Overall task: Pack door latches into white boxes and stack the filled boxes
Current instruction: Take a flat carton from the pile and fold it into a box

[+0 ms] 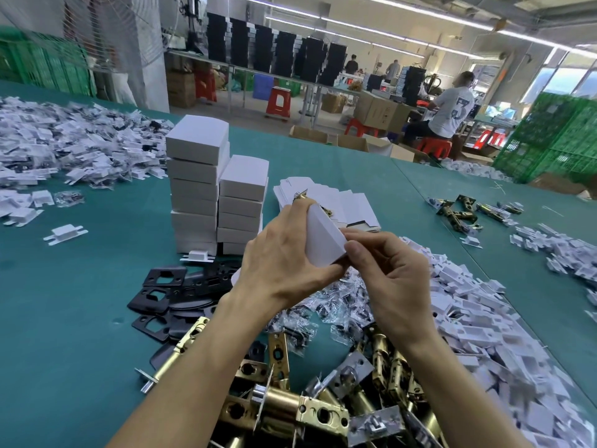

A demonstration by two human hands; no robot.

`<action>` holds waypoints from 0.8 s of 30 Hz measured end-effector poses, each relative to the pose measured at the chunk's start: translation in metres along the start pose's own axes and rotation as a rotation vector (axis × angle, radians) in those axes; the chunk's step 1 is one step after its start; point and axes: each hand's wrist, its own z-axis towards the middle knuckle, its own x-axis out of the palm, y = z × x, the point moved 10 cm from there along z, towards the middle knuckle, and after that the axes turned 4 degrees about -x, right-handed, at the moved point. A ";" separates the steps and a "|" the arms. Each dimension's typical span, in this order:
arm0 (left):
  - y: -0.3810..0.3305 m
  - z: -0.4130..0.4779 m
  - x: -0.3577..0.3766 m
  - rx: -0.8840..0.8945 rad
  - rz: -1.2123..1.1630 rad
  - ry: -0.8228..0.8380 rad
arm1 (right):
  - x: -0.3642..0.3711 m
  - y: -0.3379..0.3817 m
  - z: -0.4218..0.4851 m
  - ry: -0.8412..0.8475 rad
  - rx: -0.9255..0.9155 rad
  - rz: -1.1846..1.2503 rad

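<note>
My left hand grips a small white box held up over the green table. A brass latch end sticks out of the box's far end. My right hand pinches the box's near corner with thumb and forefinger. Two stacks of filled white boxes stand just beyond, to the left. A heap of brass door latches lies below my forearms. Flat unfolded box blanks lie behind my hands.
Black strike plates lie at the near left. Bagged screws and white plastic inserts pile to the right, more inserts at far left. A few latches lie far right. Green crates and seated workers are beyond.
</note>
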 end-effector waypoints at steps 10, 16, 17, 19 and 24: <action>-0.003 0.000 0.001 0.075 -0.003 0.000 | 0.018 -0.005 -0.010 0.076 0.017 -0.052; -0.009 -0.003 0.002 0.100 0.002 -0.009 | 0.021 -0.005 -0.012 0.010 0.051 0.013; -0.007 -0.003 0.003 0.084 -0.008 0.001 | 0.023 -0.005 -0.011 0.016 0.060 0.011; -0.004 -0.003 0.003 0.048 -0.029 0.017 | 0.024 -0.005 -0.009 0.043 0.082 -0.012; -0.008 -0.002 -0.003 0.072 -0.202 0.001 | 0.021 0.000 -0.003 0.083 0.083 -0.026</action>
